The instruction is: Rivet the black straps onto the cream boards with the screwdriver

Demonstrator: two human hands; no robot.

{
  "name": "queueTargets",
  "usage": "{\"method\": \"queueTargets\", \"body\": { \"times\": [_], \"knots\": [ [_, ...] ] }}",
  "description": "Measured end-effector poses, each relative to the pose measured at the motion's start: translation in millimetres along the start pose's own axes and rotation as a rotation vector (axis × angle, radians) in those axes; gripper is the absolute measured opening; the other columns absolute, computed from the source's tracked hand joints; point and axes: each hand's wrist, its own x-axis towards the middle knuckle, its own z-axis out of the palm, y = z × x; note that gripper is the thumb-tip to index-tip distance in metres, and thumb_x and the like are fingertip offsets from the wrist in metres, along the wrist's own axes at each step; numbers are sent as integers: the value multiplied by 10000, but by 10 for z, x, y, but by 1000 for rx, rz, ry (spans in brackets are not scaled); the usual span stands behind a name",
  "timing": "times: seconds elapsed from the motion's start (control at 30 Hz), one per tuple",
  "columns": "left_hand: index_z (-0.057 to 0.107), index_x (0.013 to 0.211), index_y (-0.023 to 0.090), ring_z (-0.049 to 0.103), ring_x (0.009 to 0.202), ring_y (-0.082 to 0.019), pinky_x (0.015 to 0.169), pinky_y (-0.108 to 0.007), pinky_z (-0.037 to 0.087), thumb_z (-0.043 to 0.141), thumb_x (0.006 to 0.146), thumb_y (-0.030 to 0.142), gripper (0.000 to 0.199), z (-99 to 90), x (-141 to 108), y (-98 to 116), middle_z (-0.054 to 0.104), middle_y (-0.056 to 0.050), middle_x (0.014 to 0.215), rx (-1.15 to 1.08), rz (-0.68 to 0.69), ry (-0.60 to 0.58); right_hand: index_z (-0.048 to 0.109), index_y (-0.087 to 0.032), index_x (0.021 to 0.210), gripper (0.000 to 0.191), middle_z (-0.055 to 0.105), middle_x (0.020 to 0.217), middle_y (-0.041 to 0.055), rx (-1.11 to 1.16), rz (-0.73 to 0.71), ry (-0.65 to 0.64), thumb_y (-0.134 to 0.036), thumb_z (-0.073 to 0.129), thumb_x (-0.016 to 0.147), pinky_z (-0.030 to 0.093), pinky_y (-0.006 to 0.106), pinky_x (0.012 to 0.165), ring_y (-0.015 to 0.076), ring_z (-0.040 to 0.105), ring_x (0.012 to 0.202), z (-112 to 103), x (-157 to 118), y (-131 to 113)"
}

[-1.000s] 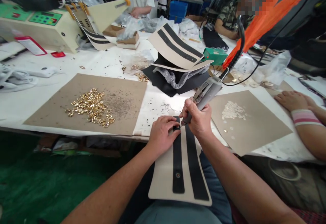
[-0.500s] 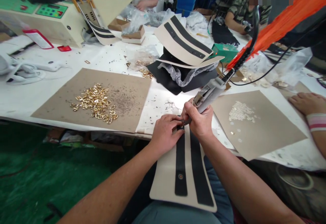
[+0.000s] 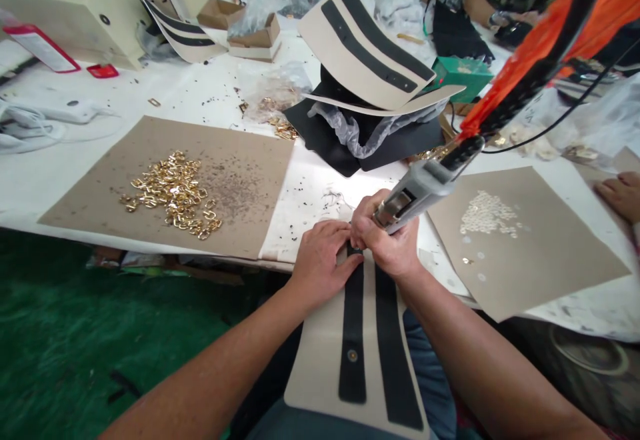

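A beige panel (image 3: 327, 353) with two black strips lies across my lap, its far end at the table edge. My left hand (image 3: 323, 260) holds that far end, thumb and fingers closed around a spot on the left strip. My right hand (image 3: 387, 237) is wrapped round a grey power screwdriver (image 3: 417, 190), which leans up to the right on a dark hose. Its tip is hidden behind my fingers at the same spot. A small round metal fitting (image 3: 352, 356) sits near the strip's lower end.
Gold metal buckles (image 3: 175, 190) are heaped on a brown sheet (image 3: 250, 153) at left. Small clear discs (image 3: 487, 213) lie on another sheet (image 3: 540, 253) at right. Similar panels (image 3: 367, 47) are stacked ahead. Orange cloth (image 3: 535, 60) hangs beside the hose. A co-worker's hand (image 3: 623, 197) rests at far right.
The view has shifted, so the table things sit higher and more spread out. The screwdriver leans lower to the right. Both hands stay at the same spot on the panel.
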Motion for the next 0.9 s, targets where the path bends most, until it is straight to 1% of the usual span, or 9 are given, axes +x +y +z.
{"method": "queueTargets", "body": {
  "times": [0.07,0.17,0.23,0.4,0.53,0.6,0.7,0.77,0.9],
  "knots": [
    [690,1057,240,601,1175,-290,988,-461,463,680,902,359,196,19,7,-13,710,-50,1176,7,-16,5,523,-231,696,281,559,584,-29,-24,-29,20,-405,726,786,478,270,482,128,519,500,40,-12,-32],
    [681,1138,251,609,1151,-297,954,-455,471,668,904,404,279,29,8,-22,709,-49,1170,10,-22,4,514,-229,671,270,551,577,-35,-58,-49,31,-364,736,747,479,272,495,125,515,505,90,-12,-60],
    [677,1144,256,599,1182,-293,980,-457,462,672,904,390,274,22,0,-17,703,-47,1208,11,-17,4,515,-228,660,277,534,563,-35,-70,-31,54,-375,730,756,475,268,488,127,509,507,94,-3,-43],
    [680,1064,260,562,1263,-273,1049,-450,437,712,880,325,198,9,-28,0,690,-33,1280,12,4,2,509,-229,639,305,514,552,-25,-76,7,195,-408,673,823,464,262,475,126,490,498,74,-23,15],
    [678,1088,246,593,1197,-293,1011,-468,468,695,876,307,222,22,-27,1,697,-59,1250,53,-21,31,530,-211,604,295,540,560,-20,-139,30,128,-370,702,783,457,265,499,122,492,505,146,-80,-58],
    [685,1088,243,608,1162,-303,983,-471,483,695,874,315,226,18,-20,6,710,-63,1200,69,-28,32,541,-203,611,288,545,558,-23,-156,47,129,-364,714,774,445,259,502,120,490,510,179,-87,-106],
    [698,1080,257,617,1160,-303,995,-468,484,719,863,330,230,-2,-21,18,725,-47,1172,49,-6,10,537,-200,612,350,540,540,-28,-134,62,144,-429,742,781,439,252,498,120,490,504,170,-57,-146],
    [704,1079,261,620,1170,-304,1016,-475,478,749,840,330,252,-16,-35,25,730,-46,1183,44,6,7,534,-200,598,426,539,523,-24,-88,82,113,-512,754,786,439,250,486,120,492,487,132,-15,-162],
    [720,1051,266,620,1202,-290,1052,-470,470,800,801,304,265,-34,-74,38,733,-35,1234,57,33,43,539,-201,625,510,553,527,-13,50,134,113,-649,708,800,450,241,451,122,511,467,60,105,-249]
  ]
}}
